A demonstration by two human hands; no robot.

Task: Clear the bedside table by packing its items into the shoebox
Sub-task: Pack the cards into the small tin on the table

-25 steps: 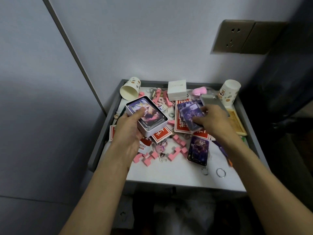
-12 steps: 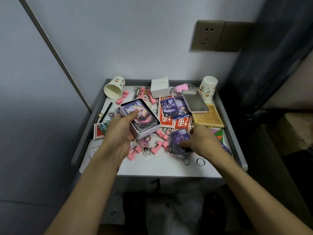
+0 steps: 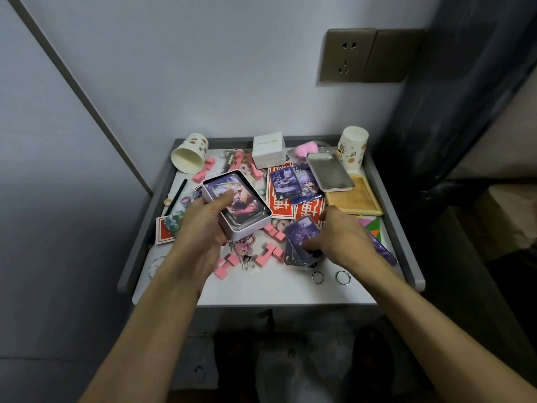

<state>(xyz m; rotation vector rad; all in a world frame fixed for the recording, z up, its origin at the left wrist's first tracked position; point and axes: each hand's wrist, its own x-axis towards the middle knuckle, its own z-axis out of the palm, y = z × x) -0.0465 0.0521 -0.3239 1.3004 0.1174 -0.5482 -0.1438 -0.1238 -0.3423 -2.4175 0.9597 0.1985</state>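
Hands grip separately — left hand (image 3: 203, 228) tin (image 3: 236, 206), right hand (image 3: 343, 239) cards (image 3: 300, 242).

Two paper cups (image 3: 189, 154) (image 3: 352, 151), two metal rings (image 3: 317, 277) (image 3: 342, 277), one white box (image 3: 268, 148), one wooden tray (image 3: 353, 199).

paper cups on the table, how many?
2. One paper cup lies on its side at the back left corner, mouth toward the camera. The other cup stands mouth down at the back right corner, beside the metal tin lid. Clutter could hide more.
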